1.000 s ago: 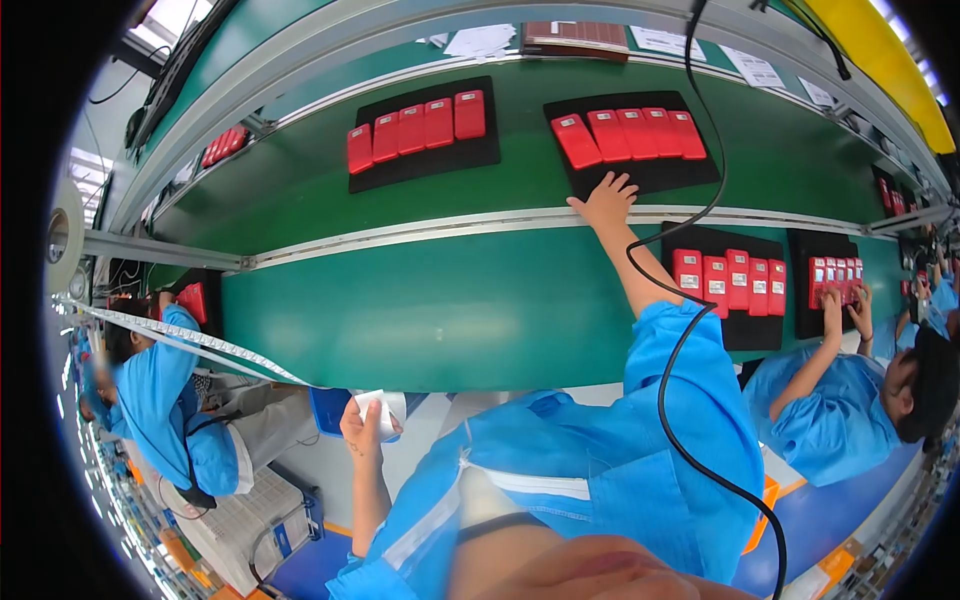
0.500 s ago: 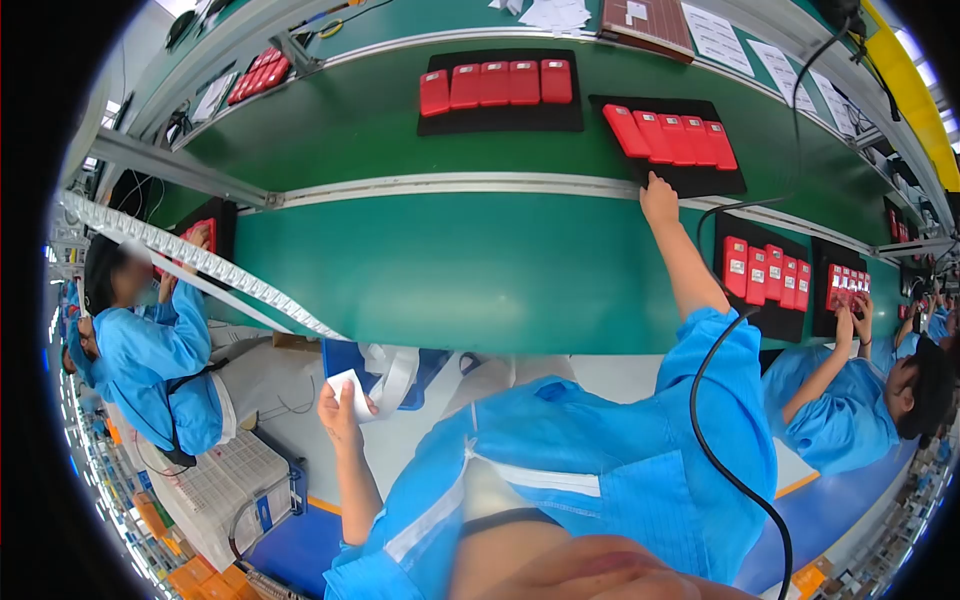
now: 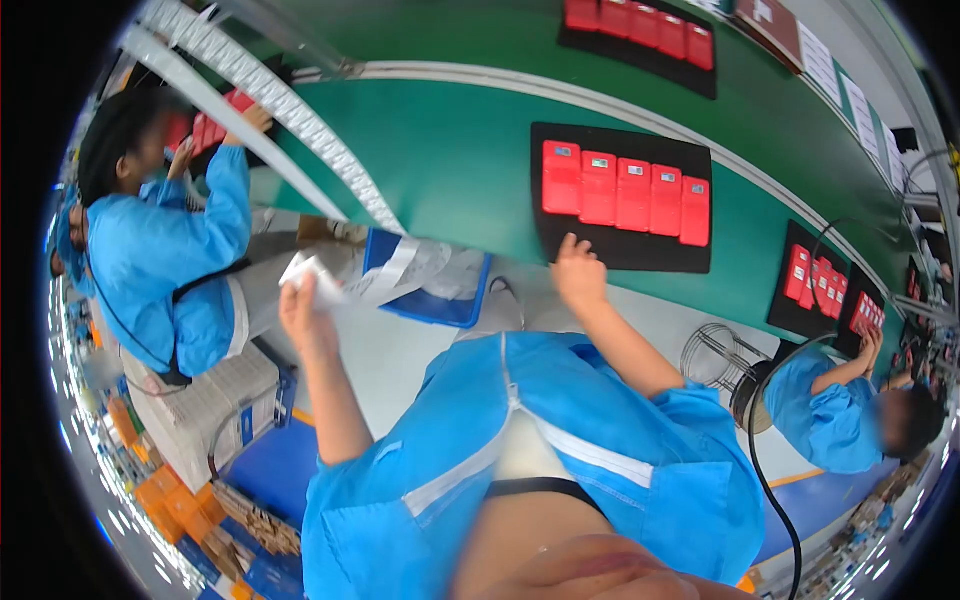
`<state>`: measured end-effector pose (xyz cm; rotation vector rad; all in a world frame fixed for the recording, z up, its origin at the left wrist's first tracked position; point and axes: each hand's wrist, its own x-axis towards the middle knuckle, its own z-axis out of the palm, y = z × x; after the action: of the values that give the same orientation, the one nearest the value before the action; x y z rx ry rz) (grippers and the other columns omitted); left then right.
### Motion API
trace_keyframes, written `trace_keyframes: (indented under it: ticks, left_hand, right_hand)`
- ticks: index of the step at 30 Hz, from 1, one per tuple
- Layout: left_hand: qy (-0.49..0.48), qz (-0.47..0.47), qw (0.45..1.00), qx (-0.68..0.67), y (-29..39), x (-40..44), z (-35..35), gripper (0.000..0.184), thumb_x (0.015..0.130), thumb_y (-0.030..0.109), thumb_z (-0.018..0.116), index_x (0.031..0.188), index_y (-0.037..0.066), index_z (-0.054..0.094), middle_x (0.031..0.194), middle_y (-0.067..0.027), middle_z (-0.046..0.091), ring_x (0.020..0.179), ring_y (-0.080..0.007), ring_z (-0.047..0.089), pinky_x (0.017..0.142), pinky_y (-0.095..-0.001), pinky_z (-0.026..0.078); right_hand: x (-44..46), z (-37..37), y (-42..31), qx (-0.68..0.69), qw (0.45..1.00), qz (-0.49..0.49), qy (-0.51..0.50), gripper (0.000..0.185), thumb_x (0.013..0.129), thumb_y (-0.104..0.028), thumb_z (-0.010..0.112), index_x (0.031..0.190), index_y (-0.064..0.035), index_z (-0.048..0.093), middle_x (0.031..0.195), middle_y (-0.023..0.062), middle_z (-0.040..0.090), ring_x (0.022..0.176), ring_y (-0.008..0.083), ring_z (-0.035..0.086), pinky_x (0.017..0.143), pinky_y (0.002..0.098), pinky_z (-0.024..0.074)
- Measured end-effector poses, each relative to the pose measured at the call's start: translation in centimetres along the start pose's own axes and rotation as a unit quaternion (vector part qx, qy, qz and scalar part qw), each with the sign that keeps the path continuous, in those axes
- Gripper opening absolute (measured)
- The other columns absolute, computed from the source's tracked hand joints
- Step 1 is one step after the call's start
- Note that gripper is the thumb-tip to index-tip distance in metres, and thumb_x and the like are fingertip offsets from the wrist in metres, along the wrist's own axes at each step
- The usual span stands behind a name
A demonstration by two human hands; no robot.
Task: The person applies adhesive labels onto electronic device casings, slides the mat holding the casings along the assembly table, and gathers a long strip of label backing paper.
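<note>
My left hand [image 3: 305, 318] is closed on a folded piece of white paper [image 3: 312, 279], held up over the floor in front of the bench. My right hand [image 3: 581, 274] is at the near left edge of a black mat [image 3: 625, 258], its fingers gripping that edge. The mat lies on the near green bench top [image 3: 455, 160] and reaches its front edge. On it, several red box-shaped packs [image 3: 598, 190] stand side by side in a slanted row, each with a small label at its top end.
Another black mat with red packs [image 3: 645, 28] lies on the far strip beyond the metal rail [image 3: 480, 75]. A blue bin [image 3: 450, 312] holds white strip material. Co-workers sit left [image 3: 165, 260] and right [image 3: 830, 405]. A black cable [image 3: 755, 430] hangs beside my right arm.
My right hand has drawn the mat with its red packs from the far strip over the rail onto the near bench. The left hand still holds the white paper. My view has shifted.
</note>
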<state>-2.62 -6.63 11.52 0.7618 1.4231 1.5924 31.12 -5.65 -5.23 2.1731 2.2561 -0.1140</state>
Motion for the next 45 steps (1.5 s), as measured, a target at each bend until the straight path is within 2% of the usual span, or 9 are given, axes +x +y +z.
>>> trace_keyframes:
  ticks: [4,8,10,18,20,30,38,42,45]
  left_hand:
    - [-0.049,0.014,0.997,0.053,-1.2,-0.2,3.8,0.018,0.079,0.006,0.06,0.096,0.0,0.058,0.092,-0.0051,0.059,0.084,-0.0089,0.053,0.077,-0.0218,0.041]
    - [-0.097,0.086,0.975,0.18,0.0,0.3,5.4,0.016,0.079,0.006,0.06,0.093,-0.001,0.062,0.09,-0.0057,0.06,0.084,-0.0112,0.053,0.076,-0.023,0.041]
    - [-0.109,0.082,0.979,0.152,1.2,0.1,5.7,0.015,0.079,0.006,0.06,0.092,0.0,0.063,0.09,-0.0058,0.061,0.085,-0.0115,0.054,0.076,-0.0232,0.041]
    - [-0.028,0.16,0.986,0.048,3.2,-1.6,0.3,0.04,0.084,0.01,0.053,0.121,-0.001,0.042,0.088,-0.0128,0.059,0.082,-0.0172,0.056,0.075,-0.0254,0.044]
    - [-0.051,0.124,0.99,-0.036,5.9,-3.3,-1.2,0.036,0.085,0.013,0.051,0.118,-0.001,0.042,0.09,-0.0148,0.058,0.085,-0.0198,0.056,0.077,-0.0281,0.045]
    - [-0.209,0.252,0.944,0.043,4.4,-5.5,1.6,0.008,0.076,0.01,0.061,0.076,0.003,0.064,0.123,-0.0283,0.037,0.112,-0.0379,0.043,0.096,-0.0461,0.031]
    - [-0.396,0.196,0.885,0.144,3.9,-4.2,6.3,0.019,0.067,0.005,0.069,0.085,0.005,0.065,0.092,-0.0146,0.058,0.079,-0.0264,0.06,0.071,-0.0333,0.048]
    - [-0.463,0.237,0.841,0.151,0.8,-3.6,10.1,0.011,0.071,0.003,0.064,0.083,0.002,0.064,0.079,-0.0137,0.061,0.072,-0.0211,0.061,0.067,-0.0295,0.049]
    - [-0.4,0.083,0.884,0.228,-4.7,-2.0,11.6,0.011,0.075,0.004,0.061,0.085,0.001,0.063,0.078,-0.0136,0.062,0.07,-0.0188,0.061,0.065,-0.0267,0.048]
  right_hand:
    - [3.6,-1.1,-7.9,0.046,0.99,-0.124,-0.042,0.029,0.07,-0.017,0.056,0.089,0.0057,0.058,0.069,0.0207,0.059,0.058,0.029,0.062,0.042,0.0333,0.0477]
    - [8.0,-9.1,-8.6,0.343,0.895,-0.223,-0.179,0.063,0.065,-0.047,0.067,0.111,-0.0051,0.055,0.095,0.0139,0.061,0.085,0.0274,0.059,0.07,0.0356,0.0475]
    - [9.5,-16.2,-10.7,0.592,0.736,-0.258,-0.205,0.062,0.066,-0.031,0.072,0.117,-0.0043,0.049,0.094,0.0126,0.06,0.079,0.0173,0.057,0.061,0.028,0.0466]
    - [8.6,-21.8,-18.6,0.674,0.627,-0.322,-0.223,0.009,0.071,-0.004,0.064,0.08,-0.0031,0.063,0.063,0.0042,0.058,0.052,0.0092,0.053,0.047,0.0211,0.0415]
    - [9.1,-24.3,-18.6,0.663,0.621,-0.417,0.014,0.013,0.072,0.007,0.058,0.083,0.002,0.063,0.074,0.0057,0.06,0.057,0.0093,0.056,0.048,0.019,0.0413]
    - [5.7,-23.3,-17.2,0.639,0.627,-0.441,-0.071,0.008,0.061,-0.004,0.067,0.063,-0.0085,0.061,0.118,0.0088,0.052,0.116,0.0287,0.034,0.096,0.04,0.0258]
    - [3.3,-21.4,-11.5,0.747,0.575,-0.301,-0.142,0.01,0.062,-0.01,0.068,0.057,-0.0089,0.06,0.118,0.0075,0.051,0.121,0.0284,0.028,0.094,0.0405,0.0299]
    - [2.8,-18.6,-8.2,0.772,0.569,-0.244,-0.141,0.013,0.065,-0.013,0.068,0.062,-0.0058,0.058,0.114,0.0099,0.054,0.112,0.0261,0.041,0.094,0.0402,0.0304]
    - [3.4,-13.7,-2.7,0.753,0.647,-0.118,-0.03,0.037,0.071,-0.013,0.068,0.103,-0.0011,0.054,0.12,0.015,0.048,0.113,0.0247,0.042,0.093,0.0343,0.0342]
